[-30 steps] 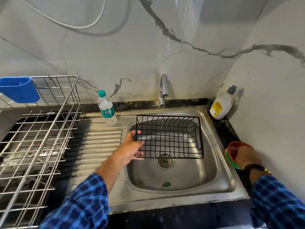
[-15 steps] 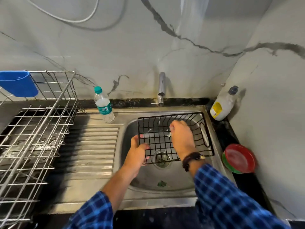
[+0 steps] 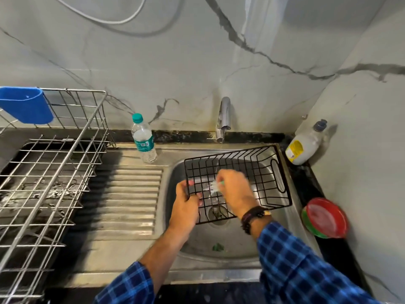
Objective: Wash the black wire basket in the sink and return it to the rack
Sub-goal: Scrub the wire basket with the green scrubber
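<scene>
- Got the black wire basket [image 3: 260, 172] tipped up inside the sink [image 3: 241, 251], over the drain with the open side facing up. Not back on the rack [image 3: 54, 172] yet.
- Gripped at its left rim by the left hand [image 3: 186, 207], fingers curled round the wires and thumb on the near side.
- Worked from inside by the right hand [image 3: 236, 189], fingertips bunched and pinching a small pale-green scrubber [image 3: 215, 185]. Too blurry to say what kind.
- Looks like mid-scrub, so probably early in the job, with rinsing and racking to come.
- To do this bit well: run along each wire, then across, and lean into the welded crossings, prime gunk spots.
- Better to turn the basket with the left hand than to reach round it. Hold firm against slipping on wet wire.
- Don't skip the far end with the handle loop.
- Maybe a thin trickle under the tap [image 3: 224, 115], can't tell for sure. Worth rinsing right below it.
- Further out: water bottle [image 3: 143, 139] on the drainboard, soap bottle [image 3: 304, 145] in the back right corner, red and green plates [image 3: 324, 218] on the right. Mind the elbows.
</scene>
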`<state>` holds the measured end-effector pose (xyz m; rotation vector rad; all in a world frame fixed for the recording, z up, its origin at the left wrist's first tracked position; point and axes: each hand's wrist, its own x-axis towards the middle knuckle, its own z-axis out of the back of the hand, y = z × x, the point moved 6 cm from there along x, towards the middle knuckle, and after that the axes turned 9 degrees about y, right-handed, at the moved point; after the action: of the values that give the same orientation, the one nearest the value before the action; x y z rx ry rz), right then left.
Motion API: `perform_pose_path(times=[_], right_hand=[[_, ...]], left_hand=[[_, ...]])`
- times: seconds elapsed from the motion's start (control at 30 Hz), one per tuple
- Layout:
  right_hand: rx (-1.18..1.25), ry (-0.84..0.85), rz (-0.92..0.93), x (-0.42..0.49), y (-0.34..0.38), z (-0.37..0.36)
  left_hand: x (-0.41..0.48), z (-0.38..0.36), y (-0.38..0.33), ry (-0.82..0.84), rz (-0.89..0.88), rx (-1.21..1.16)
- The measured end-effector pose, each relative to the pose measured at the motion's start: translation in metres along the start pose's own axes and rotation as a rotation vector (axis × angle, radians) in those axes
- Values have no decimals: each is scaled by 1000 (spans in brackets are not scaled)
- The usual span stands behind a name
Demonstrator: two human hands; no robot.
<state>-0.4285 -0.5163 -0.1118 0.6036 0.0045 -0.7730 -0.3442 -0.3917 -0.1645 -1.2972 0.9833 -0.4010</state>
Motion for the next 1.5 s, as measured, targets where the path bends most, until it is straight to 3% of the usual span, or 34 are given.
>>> perform_pose_path(times=[0.17, 0.43, 0.7, 0.97, 1.13, 1.27, 1.4, 1.5], right_hand=[[-139, -131, -292, 1, -44, 45], [-175, 188, -113, -9, 27, -33], [-516, 185, -431, 3, -28, 55], [-265, 313, -71, 2, 56, -25], [-508, 235, -286, 8, -18, 37], [-580, 237, -364, 6, -37, 49], [-405, 295, -192, 1, 0, 1], [-112, 347, -95, 15, 11, -26]], left_hand=[[0, 0, -1, 3, -32, -53], [6, 3, -7, -48, -86, -38], [10, 10, -2, -70, -120, -210], [15, 4, -13, -22, -259, 36], [15, 13, -10, -53, -214, -140], [15, 13, -10, -32, -200, -124], [21, 13, -10, -65, -150, -92], [18, 7, -7, -47, -115, -37]])
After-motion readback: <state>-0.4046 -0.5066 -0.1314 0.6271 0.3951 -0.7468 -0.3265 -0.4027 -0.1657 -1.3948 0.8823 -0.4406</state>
